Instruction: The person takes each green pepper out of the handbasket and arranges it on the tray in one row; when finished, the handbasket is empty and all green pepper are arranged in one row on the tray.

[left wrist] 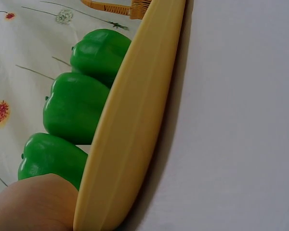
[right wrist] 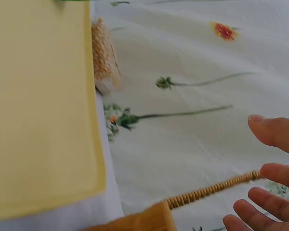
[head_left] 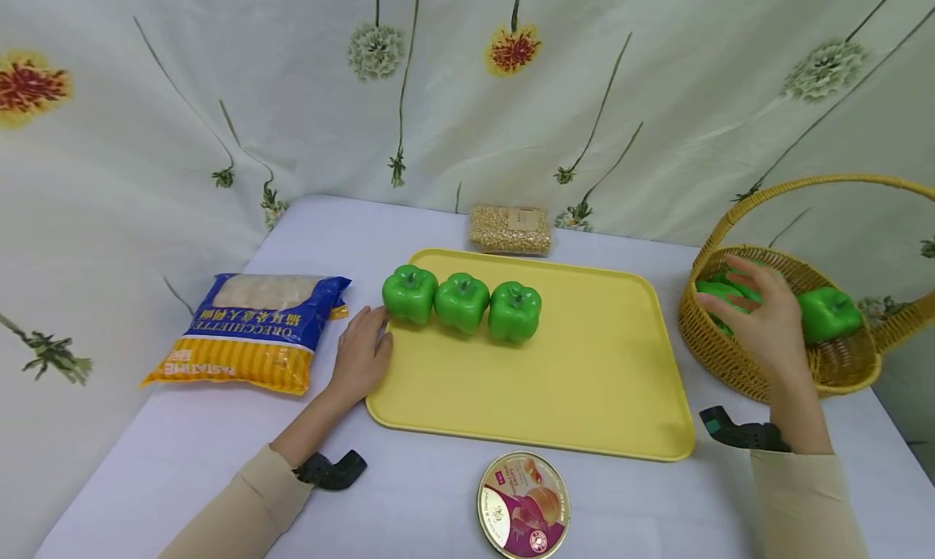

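Note:
Three green bell peppers (head_left: 463, 303) stand in a row at the upper left of the yellow tray (head_left: 584, 364). My left hand (head_left: 361, 356) rests at the tray's left edge, its fingertips close to the leftmost pepper (head_left: 410, 294). In the left wrist view, part of that hand (left wrist: 36, 202) shows below the peppers (left wrist: 77, 108). Over the wicker basket (head_left: 719, 356), my right hand (head_left: 767, 320) has its thumb and fingers spread apart, with nothing between them. Beneath and beside it lie green peppers, one of them (head_left: 829, 314) plainly visible at the basket's right side; the hand partly hides the others.
A blue and orange pasta bag (head_left: 256, 328) lies left of the tray. Behind the tray is a clear pack of yellowish grains (head_left: 500, 230). A round tin (head_left: 523, 506) sits in front. The basket's tall handle (head_left: 825, 179) arches above its opening.

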Demonstrator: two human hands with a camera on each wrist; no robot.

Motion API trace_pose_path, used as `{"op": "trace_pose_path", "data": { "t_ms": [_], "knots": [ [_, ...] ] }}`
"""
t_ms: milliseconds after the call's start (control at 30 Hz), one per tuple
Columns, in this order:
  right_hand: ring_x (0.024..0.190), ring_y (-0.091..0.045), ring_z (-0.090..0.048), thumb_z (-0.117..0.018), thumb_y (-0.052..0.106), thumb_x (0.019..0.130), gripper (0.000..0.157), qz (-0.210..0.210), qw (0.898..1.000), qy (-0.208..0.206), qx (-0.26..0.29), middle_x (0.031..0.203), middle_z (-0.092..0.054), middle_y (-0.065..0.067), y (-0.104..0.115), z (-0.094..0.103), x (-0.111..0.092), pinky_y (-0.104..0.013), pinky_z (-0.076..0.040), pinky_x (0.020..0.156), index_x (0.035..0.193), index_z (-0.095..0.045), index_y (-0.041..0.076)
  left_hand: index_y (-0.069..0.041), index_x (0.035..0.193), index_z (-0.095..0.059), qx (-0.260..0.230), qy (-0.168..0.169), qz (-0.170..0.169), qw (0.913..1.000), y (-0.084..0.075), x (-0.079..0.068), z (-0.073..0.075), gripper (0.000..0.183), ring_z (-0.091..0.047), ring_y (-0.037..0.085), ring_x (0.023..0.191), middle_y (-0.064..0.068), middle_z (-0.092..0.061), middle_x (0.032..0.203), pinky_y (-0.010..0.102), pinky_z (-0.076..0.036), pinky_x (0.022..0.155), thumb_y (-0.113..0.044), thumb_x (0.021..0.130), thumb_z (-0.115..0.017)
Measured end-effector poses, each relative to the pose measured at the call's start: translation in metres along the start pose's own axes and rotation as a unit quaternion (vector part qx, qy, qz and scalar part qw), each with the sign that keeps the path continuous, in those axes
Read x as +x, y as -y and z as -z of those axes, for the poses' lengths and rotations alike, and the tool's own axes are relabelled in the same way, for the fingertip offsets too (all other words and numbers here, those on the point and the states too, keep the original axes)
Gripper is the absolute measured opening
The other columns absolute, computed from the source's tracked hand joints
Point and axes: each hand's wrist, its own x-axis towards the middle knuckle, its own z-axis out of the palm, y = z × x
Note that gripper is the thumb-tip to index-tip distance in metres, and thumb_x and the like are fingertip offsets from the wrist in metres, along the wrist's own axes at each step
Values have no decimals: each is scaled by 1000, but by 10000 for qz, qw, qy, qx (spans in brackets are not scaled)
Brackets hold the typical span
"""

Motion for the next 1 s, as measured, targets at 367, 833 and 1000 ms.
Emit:
{"op": "trace_pose_path", "data": {
  "t_ms": [367,833,1000],
  "knots": [
    [142,-35,-33,-62,38,93,72,-1437,9891,-235,-195,158,-24,-15,-35,33,4,-35,-42,111,155,-28,22,8,132,-49,13,33,5,10000,1,0,0,39,-29,48,140,29,-52,136,65,-22,113,-2,94,-47],
    [127,-53,-36,-67,28,92,80,-726,9957,436,-381,150,-24,-32,-63,33,6,0,-41,67,154,-23,4,8,133,-48,23,63,49,10000,2,0,-1,40,-29,48,141,28,-51,137,65,-21,113,-2,94,-47],
    [128,-58,-35,-66,29,92,79,-611,9942,726,-513,154,-19,-34,-64,29,7,-27,-53,78,154,-24,3,7,133,-48,10,78,43,10000,2,0,-1,39,-28,48,141,28,-51,138,65,-21,113,-2,95,-47]
  ]
}}
